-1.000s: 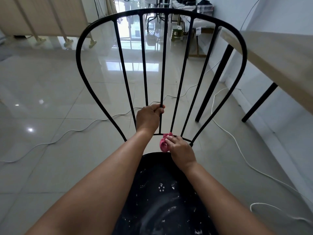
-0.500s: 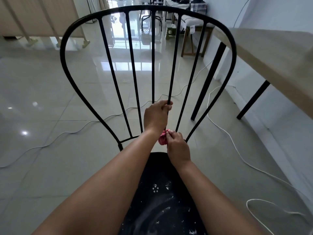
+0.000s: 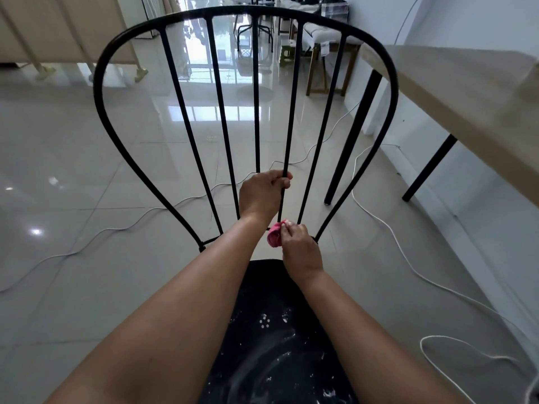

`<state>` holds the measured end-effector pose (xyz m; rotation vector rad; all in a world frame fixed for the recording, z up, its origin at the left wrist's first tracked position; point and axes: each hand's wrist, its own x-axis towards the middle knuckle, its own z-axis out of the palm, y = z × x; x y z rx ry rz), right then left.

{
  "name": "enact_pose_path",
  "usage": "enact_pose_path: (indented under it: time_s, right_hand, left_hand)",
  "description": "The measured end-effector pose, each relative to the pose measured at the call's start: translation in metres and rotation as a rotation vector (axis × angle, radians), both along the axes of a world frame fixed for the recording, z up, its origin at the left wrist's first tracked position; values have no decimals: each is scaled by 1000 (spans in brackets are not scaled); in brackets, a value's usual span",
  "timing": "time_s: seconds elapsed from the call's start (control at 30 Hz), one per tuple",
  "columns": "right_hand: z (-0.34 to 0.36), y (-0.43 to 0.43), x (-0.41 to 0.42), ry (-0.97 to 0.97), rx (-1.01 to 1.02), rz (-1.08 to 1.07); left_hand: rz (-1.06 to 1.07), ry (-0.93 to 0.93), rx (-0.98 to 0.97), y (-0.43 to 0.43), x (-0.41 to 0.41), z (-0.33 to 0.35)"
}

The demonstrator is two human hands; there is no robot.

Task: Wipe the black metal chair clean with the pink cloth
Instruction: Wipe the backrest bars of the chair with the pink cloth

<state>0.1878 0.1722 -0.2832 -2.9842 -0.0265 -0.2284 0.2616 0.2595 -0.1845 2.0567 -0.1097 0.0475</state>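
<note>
The black metal chair stands in front of me, with a curved hoop back and several thin vertical bars. Its dark seat is smeared with white dust and specks. My left hand is closed around one of the middle bars low on the backrest. My right hand holds the bunched pink cloth against the foot of a bar, just above the seat's rear edge. Part of the cloth is hidden by my fingers.
A light wooden table on black legs stands close to the chair's right side. White cables trail over the glossy tiled floor on both sides. A wooden stool and other furniture stand farther back.
The chair back has shifted in my view, first left, then slightly back right. My left hand sits on a bar further right. The cloth stays at the base of the bars.
</note>
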Motion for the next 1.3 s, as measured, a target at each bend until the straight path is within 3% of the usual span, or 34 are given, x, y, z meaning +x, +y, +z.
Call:
enact_pose_path:
  time_s: [0.23,0.4,0.63,0.77,0.93,1.17,1.3]
  right_hand:
    - [-2,-29,-24,-9,-45,134]
    - [9,-48,-32,-153,158,-69]
    - [-3,-23,-19,-54,-90,-117]
    - [3,-48,-29,-63,-151,47]
    - [10,-65,-39,-149,67,77]
    - [-15,-52,-36,-109,36,102]
    - [-16,-62,-40,-92,297,-58]
  left_hand:
    - [11,2,-6,-1,-1,-1]
    - [12,-1,2,-3,0,-3]
    - [16,4,-4,-1,-1,-2]
    - [9,1,-4,-1,-1,-1]
    - [40,0,-20,-3,-4,-3]
    - [10,10,11,-3,-3,1]
    - [14,18,-38,-1,-5,-1]
